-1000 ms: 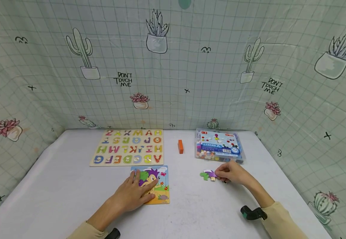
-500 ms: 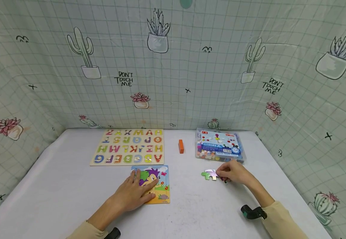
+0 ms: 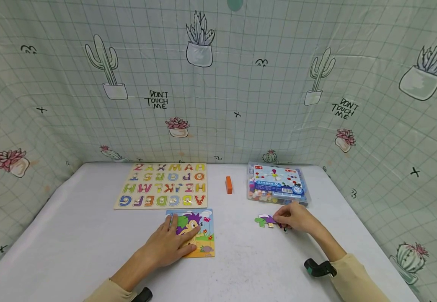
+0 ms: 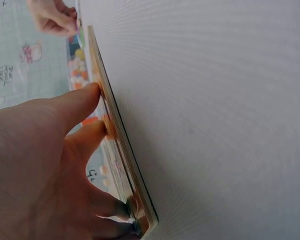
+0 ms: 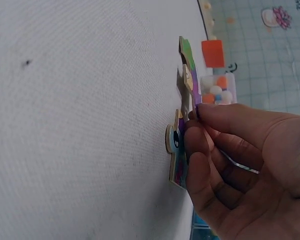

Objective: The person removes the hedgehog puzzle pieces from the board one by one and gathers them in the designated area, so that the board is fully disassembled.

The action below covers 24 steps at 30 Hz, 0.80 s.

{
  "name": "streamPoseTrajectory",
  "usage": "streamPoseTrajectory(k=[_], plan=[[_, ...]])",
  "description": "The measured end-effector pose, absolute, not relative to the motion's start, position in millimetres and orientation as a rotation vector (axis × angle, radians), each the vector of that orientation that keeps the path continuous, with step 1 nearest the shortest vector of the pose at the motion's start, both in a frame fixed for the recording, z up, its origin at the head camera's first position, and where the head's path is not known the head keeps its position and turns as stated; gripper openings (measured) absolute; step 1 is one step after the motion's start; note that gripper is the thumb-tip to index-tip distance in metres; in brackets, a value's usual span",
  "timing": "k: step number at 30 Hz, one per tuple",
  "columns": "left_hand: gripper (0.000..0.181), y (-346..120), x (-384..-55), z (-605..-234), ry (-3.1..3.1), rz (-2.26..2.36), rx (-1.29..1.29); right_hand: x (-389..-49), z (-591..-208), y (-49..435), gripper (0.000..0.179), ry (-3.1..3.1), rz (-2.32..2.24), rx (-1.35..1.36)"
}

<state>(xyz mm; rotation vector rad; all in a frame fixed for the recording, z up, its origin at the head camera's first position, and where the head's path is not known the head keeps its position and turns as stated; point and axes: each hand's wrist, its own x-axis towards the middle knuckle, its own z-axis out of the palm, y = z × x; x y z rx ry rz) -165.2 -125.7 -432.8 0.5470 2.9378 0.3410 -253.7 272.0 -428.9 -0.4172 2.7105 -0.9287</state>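
Note:
My left hand (image 3: 169, 243) rests on a square picture puzzle (image 3: 205, 233) showing a purple-haired cartoon character, its fingers spread over the left part. In the left wrist view, the fingertips touch the top of the puzzle board (image 4: 121, 125). Farther right, my right hand (image 3: 295, 218) pinches a green and purple jigsaw piece (image 3: 265, 220) between thumb and index finger, as the right wrist view shows. That piece is tilted slightly off the table. Below the curled fingers lies another jigsaw piece (image 5: 176, 150) with a pale blue knob, partly hidden by the hand.
Behind the puzzle lies a wooden alphabet board (image 3: 161, 186). An orange block (image 3: 228, 185) sits near the middle back. A clear plastic box (image 3: 276, 184) of colored parts stands just beyond my right hand. Patterned fabric (image 3: 218, 84) encloses the white table (image 3: 237, 268).
The pinched jigsaw piece tilts into a shiny glare half a second ago, then back to its plain colors. It sits slightly farther right than a second ago. My left hand stays in place.

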Motion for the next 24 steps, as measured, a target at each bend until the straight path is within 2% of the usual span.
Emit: streamPoseTrajectory(k=[12,24], plan=[[0.052,-125,-165,-432,2.936,0.341,0.54,-253,-427,267,0.017,2.751,-0.912,-0.476],[0.052,-124,-163,-430,2.903,0.356,0.521,-255,-426,243,0.017,2.7,-0.948,-0.558]])
